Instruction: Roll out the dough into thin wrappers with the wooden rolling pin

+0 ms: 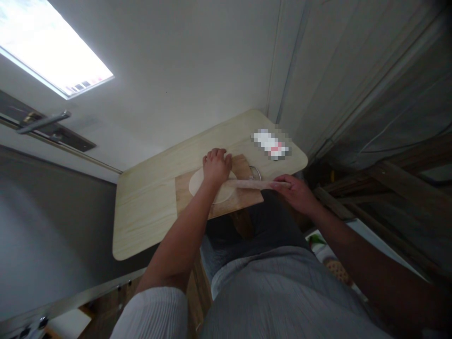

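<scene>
On the table (148,197) we see a board (242,196) bearing flat dough (225,193); the rolling pin (254,184) is gripped by our right hand (297,192); our left hand (216,167), whose grip we cannot tell, hides some dough; beyond the pin, a metal ring (258,171).

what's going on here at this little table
Someone has both hands busy at a wooden board on the table. Their left hand is at a flat, round sheet, apparently dough. Their right hand grips one end of a thin rolling pin, whose other end reaches the sheet.
</scene>
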Motion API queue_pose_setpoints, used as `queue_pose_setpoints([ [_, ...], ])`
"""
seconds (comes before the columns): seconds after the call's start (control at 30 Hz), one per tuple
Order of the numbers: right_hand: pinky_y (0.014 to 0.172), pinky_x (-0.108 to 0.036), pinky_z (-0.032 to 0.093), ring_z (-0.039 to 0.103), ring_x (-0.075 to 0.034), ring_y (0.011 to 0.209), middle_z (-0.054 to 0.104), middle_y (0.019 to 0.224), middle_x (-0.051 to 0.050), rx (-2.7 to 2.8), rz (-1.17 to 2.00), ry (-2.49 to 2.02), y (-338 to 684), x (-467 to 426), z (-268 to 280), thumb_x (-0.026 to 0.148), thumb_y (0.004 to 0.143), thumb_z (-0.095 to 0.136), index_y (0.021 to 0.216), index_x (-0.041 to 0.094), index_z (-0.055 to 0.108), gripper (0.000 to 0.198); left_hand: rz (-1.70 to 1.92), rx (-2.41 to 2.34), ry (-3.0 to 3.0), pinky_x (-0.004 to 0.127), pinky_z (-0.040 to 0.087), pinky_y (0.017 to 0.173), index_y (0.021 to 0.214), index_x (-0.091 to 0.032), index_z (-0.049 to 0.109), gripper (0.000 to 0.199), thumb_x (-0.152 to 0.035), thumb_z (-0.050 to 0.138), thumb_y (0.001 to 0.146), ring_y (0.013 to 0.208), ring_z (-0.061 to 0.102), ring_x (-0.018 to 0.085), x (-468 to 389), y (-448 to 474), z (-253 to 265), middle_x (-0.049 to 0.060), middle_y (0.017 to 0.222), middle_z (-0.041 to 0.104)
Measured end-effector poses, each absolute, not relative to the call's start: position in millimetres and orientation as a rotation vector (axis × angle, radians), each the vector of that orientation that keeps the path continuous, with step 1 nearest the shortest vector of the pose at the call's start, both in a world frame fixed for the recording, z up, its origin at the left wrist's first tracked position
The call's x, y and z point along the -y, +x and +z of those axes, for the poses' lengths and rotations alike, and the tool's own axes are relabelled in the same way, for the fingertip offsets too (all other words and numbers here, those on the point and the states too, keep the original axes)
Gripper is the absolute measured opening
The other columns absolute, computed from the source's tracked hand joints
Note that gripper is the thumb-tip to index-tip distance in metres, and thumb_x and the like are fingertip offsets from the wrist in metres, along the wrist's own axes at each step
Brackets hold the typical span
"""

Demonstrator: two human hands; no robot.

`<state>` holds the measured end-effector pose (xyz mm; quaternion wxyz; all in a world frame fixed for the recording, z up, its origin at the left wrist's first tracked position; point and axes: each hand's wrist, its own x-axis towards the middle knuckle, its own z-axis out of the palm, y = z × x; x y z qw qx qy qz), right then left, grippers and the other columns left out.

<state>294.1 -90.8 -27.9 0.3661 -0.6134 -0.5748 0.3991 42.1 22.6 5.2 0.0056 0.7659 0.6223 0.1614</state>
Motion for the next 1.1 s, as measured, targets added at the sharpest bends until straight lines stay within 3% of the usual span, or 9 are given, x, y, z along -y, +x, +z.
queue_pose_setpoints([
  [0.57,0.061,-0.030,0.045,0.059,-0.019,0.066,0.067,0.074,-0.003,1.451,1.014,-1.607,294.1,96.1,-32.7,0.063,0.086,0.057,0.097,0.019,0.068,0.046,0.462,-1.924,2.405,0.048,0.035,0.110,0.126,-0.027,0.059,0.038,-0.044,0.033,0.104,0.125,0.052,0.027,-1.5,36.1,0.0,0.008,0.134,0.061],
  [1.1,0.070,-0.033,0.048,0.063,-0.021,0.074,0.071,0.082,-0.005,1.479,0.947,-1.648,292.3,102.4,-31.0,0.061,0.086,0.058,0.095,0.019,0.069,0.044,0.450,-1.920,2.367,0.057,0.030,0.116,0.132,-0.030,0.057,0.043,-0.046,0.027,0.105,0.135,0.045,0.028,26.6,32.4,1.4,0.005,0.145,0.055],
])
